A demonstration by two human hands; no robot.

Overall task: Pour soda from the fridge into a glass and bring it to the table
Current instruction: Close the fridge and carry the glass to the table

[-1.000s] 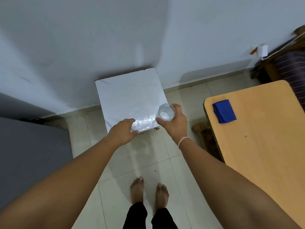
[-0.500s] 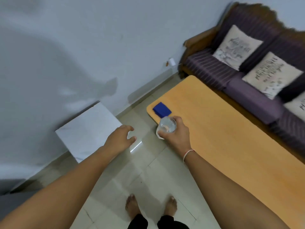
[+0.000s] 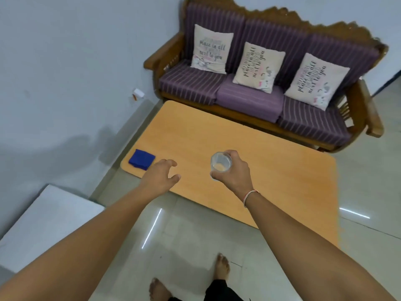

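My right hand (image 3: 235, 173) grips a clear glass (image 3: 221, 164) from the side and holds it upright over the near part of the orange wooden table (image 3: 271, 166). The glass holds clear liquid; I look straight down into its rim. My left hand (image 3: 161, 178) hovers over the table's near left edge with fingers spread and nothing in it. No fridge or soda bottle is in view.
A folded blue cloth (image 3: 141, 159) lies on the table's left corner. A purple striped wooden sofa (image 3: 260, 98) with three printed cushions stands behind the table. A white low surface (image 3: 43, 224) sits at the lower left. Tiled floor (image 3: 195, 240) and my bare feet lie below.
I have turned right, away from the white surface, and stepped toward the table. The glass in my right hand has moved from beside the white surface to above the tabletop; the left hand followed.
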